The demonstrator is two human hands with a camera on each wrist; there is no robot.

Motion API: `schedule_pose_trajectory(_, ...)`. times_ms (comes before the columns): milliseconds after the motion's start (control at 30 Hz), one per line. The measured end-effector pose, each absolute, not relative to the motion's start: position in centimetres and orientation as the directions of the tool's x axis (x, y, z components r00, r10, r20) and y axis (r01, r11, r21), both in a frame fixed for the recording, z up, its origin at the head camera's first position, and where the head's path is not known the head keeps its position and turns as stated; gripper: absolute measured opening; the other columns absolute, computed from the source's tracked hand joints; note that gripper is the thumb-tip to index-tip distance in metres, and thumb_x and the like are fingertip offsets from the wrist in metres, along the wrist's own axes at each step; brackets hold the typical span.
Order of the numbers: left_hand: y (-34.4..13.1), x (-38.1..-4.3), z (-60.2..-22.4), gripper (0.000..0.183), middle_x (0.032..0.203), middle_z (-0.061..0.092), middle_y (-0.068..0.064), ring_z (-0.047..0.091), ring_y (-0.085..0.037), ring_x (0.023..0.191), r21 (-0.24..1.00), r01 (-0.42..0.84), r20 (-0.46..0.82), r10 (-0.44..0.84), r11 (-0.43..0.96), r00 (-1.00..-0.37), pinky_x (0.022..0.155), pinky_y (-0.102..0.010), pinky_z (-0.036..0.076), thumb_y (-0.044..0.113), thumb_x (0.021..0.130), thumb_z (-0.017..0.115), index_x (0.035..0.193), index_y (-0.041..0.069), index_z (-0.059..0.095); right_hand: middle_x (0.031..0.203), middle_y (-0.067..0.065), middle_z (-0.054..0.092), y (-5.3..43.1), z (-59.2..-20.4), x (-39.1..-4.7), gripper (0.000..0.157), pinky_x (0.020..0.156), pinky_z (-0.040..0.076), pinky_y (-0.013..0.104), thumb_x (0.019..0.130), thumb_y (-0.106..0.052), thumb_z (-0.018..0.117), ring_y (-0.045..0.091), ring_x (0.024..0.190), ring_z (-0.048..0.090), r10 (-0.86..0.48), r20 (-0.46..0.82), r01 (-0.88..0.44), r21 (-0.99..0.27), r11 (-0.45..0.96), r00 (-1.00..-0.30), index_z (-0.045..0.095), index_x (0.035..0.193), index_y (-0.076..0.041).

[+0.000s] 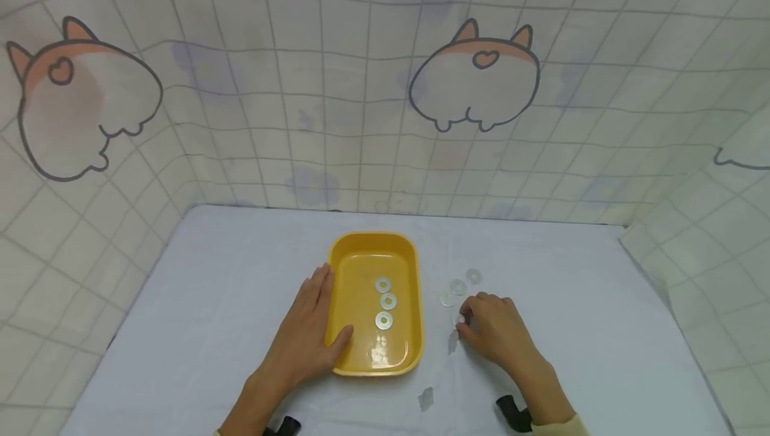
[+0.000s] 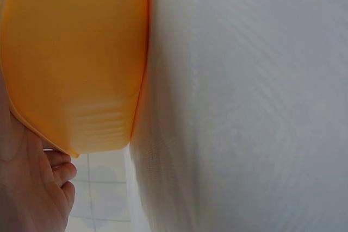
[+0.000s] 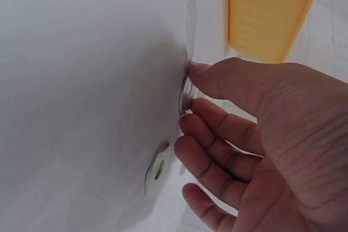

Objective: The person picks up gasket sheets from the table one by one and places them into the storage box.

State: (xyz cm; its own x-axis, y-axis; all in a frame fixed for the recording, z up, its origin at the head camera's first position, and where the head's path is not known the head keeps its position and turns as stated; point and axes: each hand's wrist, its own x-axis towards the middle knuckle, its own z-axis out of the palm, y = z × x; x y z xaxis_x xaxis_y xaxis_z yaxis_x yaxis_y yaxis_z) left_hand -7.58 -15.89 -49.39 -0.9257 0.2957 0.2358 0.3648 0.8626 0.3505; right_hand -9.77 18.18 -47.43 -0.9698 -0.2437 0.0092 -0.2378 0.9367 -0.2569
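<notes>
My left hand [image 1: 303,336] lies along the left rim of a yellow tray [image 1: 415,329], fingers straight and thumb over the edge. In the left wrist view the palm and fingers [image 2: 64,173] touch the tray's rim. Inside the tray, three flat metal washers [image 1: 388,301] lie in a rough column. To the right of it, my right hand [image 1: 499,329] pinches a washer [image 3: 185,92] at the table surface between thumb and forefinger. Beyond that hand, three more washers [image 1: 458,287] lie on the cloth; one washer [image 3: 157,168] shows below the fingers in the right wrist view.
A white cloth [image 1: 240,249] covers the table. Grey patches [image 1: 426,398] mark it near the front and beside the right hand. Patterned curtain-like sheets [image 1: 361,88] stand behind and at both sides. Black pieces [image 1: 514,414] sit by each wrist.
</notes>
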Motion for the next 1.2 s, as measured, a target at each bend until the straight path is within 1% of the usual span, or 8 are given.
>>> schedule_pose_trajectory(233,-15.9,-7.8,-49.4,0.097,0.177,0.019,-0.02,0.023,-0.035,0.165,0.339,0.358,0.22,0.297,0.87,-0.929,0.134,-0.052,0.024,0.044,0.095,0.066,0.166,-0.005,0.021,0.079,-0.003,0.066,18.2,-47.6,-9.7,0.014,0.086,0.056,0.046,0.084,-0.019,0.085,0.015,0.078,0.061,-0.255,0.054,-0.26,-0.224,0.939,-0.966,0.076,0.092,-0.011)
schedule_pose_trajectory(433,-15.7,-7.8,-49.6,0.097,0.176,0.022,-0.021,0.025,-0.036,0.164,0.343,0.362,0.237,0.293,0.867,-0.926,0.134,-0.051,0.025,0.043,0.095,0.067,0.166,-0.005,0.022,0.071,-0.003,0.063,17.7,-47.4,-9.7,0.013,0.081,0.054,0.041,0.08,-0.015,0.084,0.014,0.071,0.057,-0.286,0.098,-0.298,-0.151,0.942,-0.953,0.072,0.082,-0.011)
schedule_pose_trajectory(600,-15.1,-8.0,-49.6,0.096,0.176,0.022,-0.021,0.025,-0.036,0.164,0.362,0.372,0.231,0.305,0.855,-0.924,0.134,-0.051,0.024,0.043,0.095,0.066,0.165,-0.006,0.023,0.064,-0.002,0.056,17.7,-47.2,-9.9,0.018,0.073,0.051,0.039,0.074,-0.014,0.082,0.015,0.064,0.049,-0.285,0.068,-0.29,-0.093,0.952,-0.956,0.064,0.071,-0.012)
schedule_pose_trajectory(833,-15.0,-8.1,-49.7,0.096,0.176,0.022,-0.021,0.025,-0.036,0.164,0.345,0.373,0.234,0.305,0.861,-0.923,0.135,-0.051,0.024,0.043,0.095,0.066,0.166,-0.006,0.022,0.064,0.0,0.054,17.4,-47.3,-10.0,0.022,0.066,0.045,0.035,0.072,-0.016,0.084,0.017,0.061,0.046,-0.266,0.06,-0.27,-0.062,0.961,-0.962,0.063,0.071,-0.01)
schedule_pose_trajectory(933,-15.3,-8.0,-49.8,0.096,0.176,0.022,-0.02,0.025,-0.035,0.164,0.352,0.36,0.231,0.292,0.864,-0.928,0.139,-0.04,0.011,0.042,0.095,0.067,0.166,-0.006,0.022,0.065,0.0,0.055,17.1,-47.5,-10.0,0.021,0.065,0.041,0.032,0.072,-0.017,0.084,0.016,0.061,0.046,-0.263,0.051,-0.267,-0.083,0.96,-0.963,0.064,0.073,-0.009)
schedule_pose_trajectory(1067,-15.7,-7.7,-49.9,0.096,0.177,0.02,-0.017,0.023,-0.034,0.165,0.372,0.353,0.228,0.284,0.859,-0.931,0.137,-0.023,-0.005,0.042,0.096,0.067,0.167,-0.004,0.021,0.065,-0.001,0.057,16.7,-47.8,-9.9,0.02,0.065,0.044,0.032,0.071,-0.017,0.084,0.016,0.062,0.048,-0.253,0.067,-0.259,-0.116,0.959,-0.965,0.067,0.075,-0.009)
schedule_pose_trajectory(1133,-15.9,-7.6,-49.9,0.096,0.178,0.018,-0.017,0.022,-0.033,0.166,0.379,0.358,0.23,0.287,0.853,-0.93,0.138,-0.026,-0.002,0.042,0.097,0.067,0.167,-0.003,0.02,0.066,-0.001,0.057,16.5,-48.0,-9.8,0.019,0.066,0.045,0.033,0.071,-0.017,0.084,0.016,0.063,0.048,-0.239,0.079,-0.248,-0.126,0.961,-0.968,0.066,0.075,-0.01)
schedule_pose_trajectory(1200,-16.1,-7.5,-49.9,0.096,0.178,0.018,-0.017,0.022,-0.033,0.166,0.374,0.359,0.231,0.289,0.855,-0.929,0.139,-0.033,0.006,0.043,0.097,0.066,0.167,-0.003,0.019,0.067,-0.001,0.057,16.4,-48.2,-9.6,0.019,0.066,0.045,0.033,0.07,-0.016,0.083,0.016,0.064,0.048,-0.231,0.085,-0.241,-0.135,0.961,-0.969,0.066,0.076,-0.01)
